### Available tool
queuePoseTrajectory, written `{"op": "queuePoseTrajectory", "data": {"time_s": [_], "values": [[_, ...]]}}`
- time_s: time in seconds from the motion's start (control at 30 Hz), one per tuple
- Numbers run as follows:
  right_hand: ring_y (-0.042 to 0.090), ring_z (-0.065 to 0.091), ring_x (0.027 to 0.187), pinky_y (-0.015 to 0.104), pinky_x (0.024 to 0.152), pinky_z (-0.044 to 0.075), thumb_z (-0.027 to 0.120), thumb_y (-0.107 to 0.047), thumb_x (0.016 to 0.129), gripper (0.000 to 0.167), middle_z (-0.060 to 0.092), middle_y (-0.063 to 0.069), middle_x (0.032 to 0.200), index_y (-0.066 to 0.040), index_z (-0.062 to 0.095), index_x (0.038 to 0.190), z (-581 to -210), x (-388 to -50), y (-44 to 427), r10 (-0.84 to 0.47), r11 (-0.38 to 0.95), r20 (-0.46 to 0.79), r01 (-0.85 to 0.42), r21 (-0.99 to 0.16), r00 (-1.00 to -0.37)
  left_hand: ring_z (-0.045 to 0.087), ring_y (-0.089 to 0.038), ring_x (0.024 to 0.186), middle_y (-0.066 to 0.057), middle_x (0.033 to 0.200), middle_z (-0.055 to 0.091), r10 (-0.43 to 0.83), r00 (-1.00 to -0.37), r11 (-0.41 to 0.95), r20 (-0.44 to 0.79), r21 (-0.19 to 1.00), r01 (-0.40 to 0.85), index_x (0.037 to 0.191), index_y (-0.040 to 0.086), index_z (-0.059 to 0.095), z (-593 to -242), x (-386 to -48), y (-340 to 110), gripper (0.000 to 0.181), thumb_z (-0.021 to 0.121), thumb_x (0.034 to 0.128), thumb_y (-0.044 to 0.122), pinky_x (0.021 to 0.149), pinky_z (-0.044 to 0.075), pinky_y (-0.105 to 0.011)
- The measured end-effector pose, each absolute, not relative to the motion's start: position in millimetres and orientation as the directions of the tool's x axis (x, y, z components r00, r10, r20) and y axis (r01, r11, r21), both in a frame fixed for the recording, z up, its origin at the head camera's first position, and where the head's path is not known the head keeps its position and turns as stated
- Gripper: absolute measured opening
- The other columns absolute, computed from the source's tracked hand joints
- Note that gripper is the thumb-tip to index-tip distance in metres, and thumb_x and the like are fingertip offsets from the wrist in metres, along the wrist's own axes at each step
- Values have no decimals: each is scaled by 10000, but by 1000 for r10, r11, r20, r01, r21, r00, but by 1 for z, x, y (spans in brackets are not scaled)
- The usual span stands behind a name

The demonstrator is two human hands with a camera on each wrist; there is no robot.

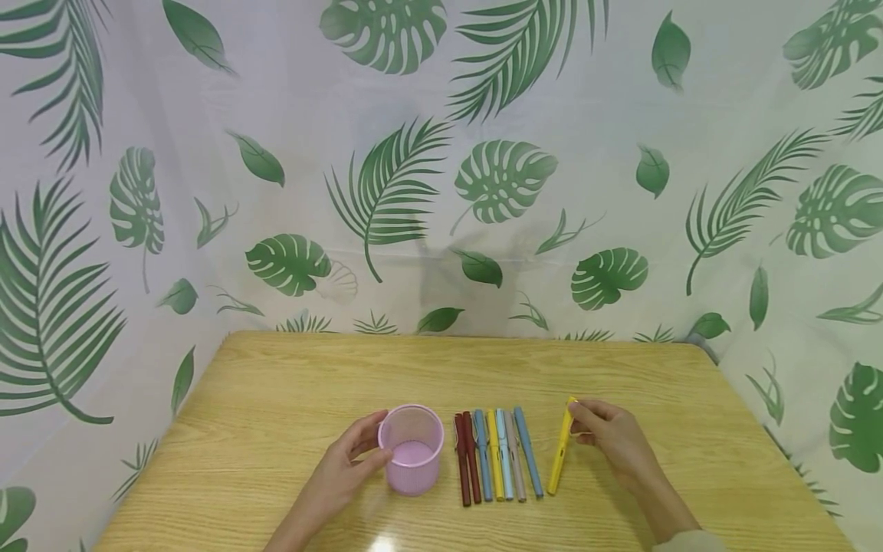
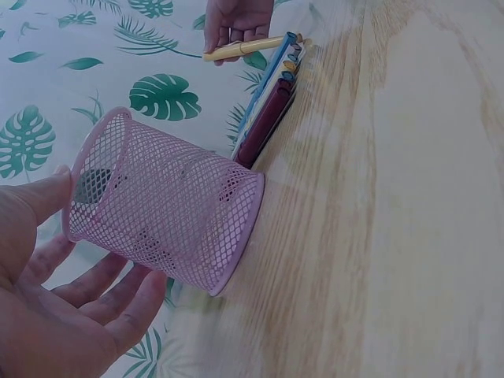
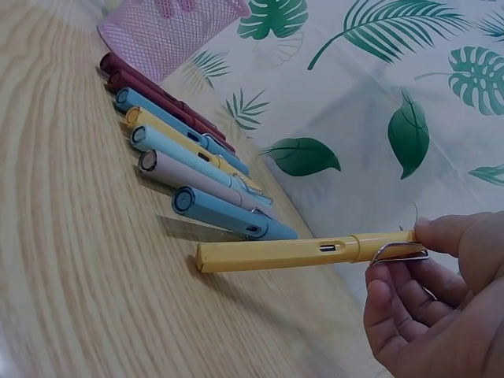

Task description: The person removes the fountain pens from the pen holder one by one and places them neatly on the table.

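A pink mesh pen holder [image 1: 412,471] stands upright on the table, its inside bare in the head view. My left hand [image 1: 345,468] holds it from the left, thumb at the rim and fingers curved around the side, as the left wrist view shows the mesh wall [image 2: 169,201] beside them. On the right, my right hand [image 1: 614,437] pinches a yellow pen [image 3: 276,253] by its capped end near the metal clip. That pen slants, its other end low by the tabletop; contact there is hard to tell. Between the hands lies a row of several pens, including a dark red pen [image 1: 462,460].
The row also has a yellow pen [image 1: 495,456], a light blue pen [image 1: 506,456], a grey pen [image 1: 515,460] and a blue pen [image 1: 529,454] at its right end. Behind the wooden table [image 1: 310,376] hangs a leaf-printed cloth [image 1: 414,307].
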State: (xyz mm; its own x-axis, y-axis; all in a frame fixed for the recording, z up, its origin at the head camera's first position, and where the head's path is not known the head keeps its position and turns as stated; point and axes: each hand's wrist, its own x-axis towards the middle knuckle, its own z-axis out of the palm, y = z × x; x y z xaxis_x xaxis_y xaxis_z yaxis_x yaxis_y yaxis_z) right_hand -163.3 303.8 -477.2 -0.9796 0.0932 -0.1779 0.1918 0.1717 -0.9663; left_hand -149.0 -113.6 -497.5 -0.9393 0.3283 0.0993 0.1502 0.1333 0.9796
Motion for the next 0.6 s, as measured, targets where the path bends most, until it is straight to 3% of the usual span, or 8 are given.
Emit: {"op": "queuePoseTrajectory", "data": {"time_s": [0.33, 0.6], "values": [[180, 649, 864, 311, 810, 602, 635, -251, 1055, 464, 678, 45, 917, 129, 592, 1318, -489, -171, 297, 141, 274, -156, 190, -943, -978, 563, -415, 1289, -256, 1379, 590, 326, -940, 139, 102, 978, 154, 1508, -23, 455, -498, -150, -113, 587, 700, 999, 137, 1018, 538, -322], [174, 659, 794, 272, 704, 598, 651, -212, 1044, 436, 697, 54, 863, 134, 607, 1305, -497, -175, 289, 172, 346, -122, 176, -922, -978, 566, -420, 1284, -257, 1376, 592, 326, -939, 138, 105, 978, 158, 1506, -23, 456, -498, -150, -113, 587, 702, 996, 128, 1011, 542, -317]]}}
